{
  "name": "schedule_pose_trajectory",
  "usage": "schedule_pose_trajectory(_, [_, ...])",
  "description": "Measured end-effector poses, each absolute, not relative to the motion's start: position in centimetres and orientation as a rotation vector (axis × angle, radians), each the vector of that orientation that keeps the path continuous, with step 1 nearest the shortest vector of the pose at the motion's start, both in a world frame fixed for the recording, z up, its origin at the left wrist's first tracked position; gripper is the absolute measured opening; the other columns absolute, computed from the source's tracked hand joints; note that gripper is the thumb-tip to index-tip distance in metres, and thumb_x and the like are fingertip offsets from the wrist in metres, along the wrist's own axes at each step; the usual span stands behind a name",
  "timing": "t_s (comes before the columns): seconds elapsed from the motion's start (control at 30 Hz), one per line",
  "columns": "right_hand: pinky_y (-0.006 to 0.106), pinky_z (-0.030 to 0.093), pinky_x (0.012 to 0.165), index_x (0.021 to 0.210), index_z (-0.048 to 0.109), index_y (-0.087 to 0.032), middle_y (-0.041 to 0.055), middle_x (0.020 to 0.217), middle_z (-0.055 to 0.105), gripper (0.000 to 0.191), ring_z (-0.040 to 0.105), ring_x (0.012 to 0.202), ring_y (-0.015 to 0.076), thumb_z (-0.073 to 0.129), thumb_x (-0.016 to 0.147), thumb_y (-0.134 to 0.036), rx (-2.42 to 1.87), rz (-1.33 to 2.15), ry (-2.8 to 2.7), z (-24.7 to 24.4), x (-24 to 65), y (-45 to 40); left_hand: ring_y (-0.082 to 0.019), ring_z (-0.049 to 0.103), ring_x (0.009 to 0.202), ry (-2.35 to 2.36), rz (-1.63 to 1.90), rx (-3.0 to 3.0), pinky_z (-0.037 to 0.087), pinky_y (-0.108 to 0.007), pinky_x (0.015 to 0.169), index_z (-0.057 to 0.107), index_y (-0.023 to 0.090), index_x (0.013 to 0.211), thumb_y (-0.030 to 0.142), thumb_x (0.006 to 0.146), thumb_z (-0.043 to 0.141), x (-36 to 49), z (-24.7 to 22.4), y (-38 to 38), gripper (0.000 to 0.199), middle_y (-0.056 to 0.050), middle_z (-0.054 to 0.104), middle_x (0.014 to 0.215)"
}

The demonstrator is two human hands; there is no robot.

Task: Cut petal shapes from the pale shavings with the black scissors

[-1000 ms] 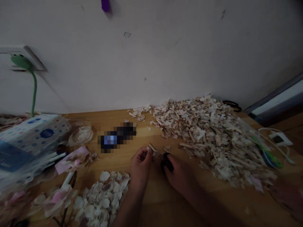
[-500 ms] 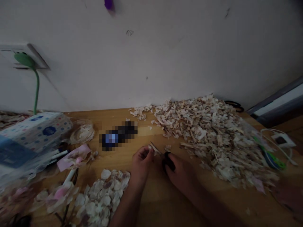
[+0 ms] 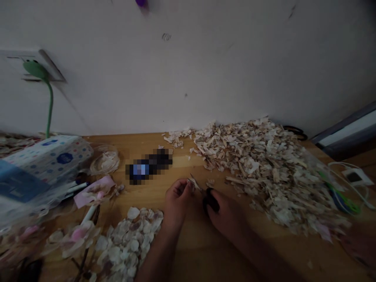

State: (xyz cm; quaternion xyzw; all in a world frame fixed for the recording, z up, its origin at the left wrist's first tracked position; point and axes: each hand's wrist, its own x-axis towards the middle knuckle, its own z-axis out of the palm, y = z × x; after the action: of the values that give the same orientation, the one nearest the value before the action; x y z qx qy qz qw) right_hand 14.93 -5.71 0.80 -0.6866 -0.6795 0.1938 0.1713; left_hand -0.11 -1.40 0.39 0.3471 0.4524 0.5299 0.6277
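Observation:
My left hand [image 3: 177, 201] pinches a small, pale, petal-like piece [image 3: 192, 186] between thumb and finger; most of it is hidden. In my right hand [image 3: 227, 213] is a pair of scissors [image 3: 210, 200] with black handles. Its blades point up and left, right beside the pinched piece. Whether they touch it I cannot tell. Near my left forearm lies a heap of rounded, whitish petal-like discs [image 3: 129, 243]. A small pale scrap [image 3: 210, 183] rests on the wooden table just beyond the scissors.
A large pile of dry, pale trimmings [image 3: 249, 156] spreads from the wall along the right. On the left are a tissue box [image 3: 67, 150], a clear round dish [image 3: 104, 160], a pink slip [image 3: 96, 190] and flower-like pieces [image 3: 78, 237]. A pixelated dark object [image 3: 149, 166] lies behind my hands.
The view has shifted slightly, so everything sits a little further right. The scissor blades have turned a little by the pinched piece. Both hands keep their grips.

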Motion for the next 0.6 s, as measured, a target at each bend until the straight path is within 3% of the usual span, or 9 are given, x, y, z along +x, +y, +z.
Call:
schedule_pose_trajectory(0.33, [0.038, 0.05, 0.073, 0.102, 0.061, -0.018, 0.0104, 0.095, 0.07, 0.025, 0.066, 0.085, 0.028, 0.049, 0.08, -0.023, -1.91, 0.618, -1.924, 1.3, 15.1, -5.5, -0.008, 0.046, 0.055, 1.073, 1.17, 0.878, 0.036, -0.019, 0.054, 0.065, 0.016, 0.075, 0.042, 0.072, 0.071, -0.6, 0.9, -1.0, 0.026, 0.003, 0.055, 0.061])
schedule_pose_trajectory(0.6, [0.038, 0.05, 0.072, 0.096, 0.06, -0.019, 0.0109, 0.094, 0.07, 0.022, 0.066, 0.085, 0.0277, 0.047, 0.079, -0.023, -1.89, 0.591, -1.909, 0.9, 15.1, -5.6, -0.009, 0.054, 0.065, 0.794, 1.195, 0.512, 0.043, -0.021, 0.066, 0.064, 0.017, 0.08, 0.031, 0.074, 0.071, 0.6, 0.9, -1.8, 0.017, 0.0, 0.061, 0.072])
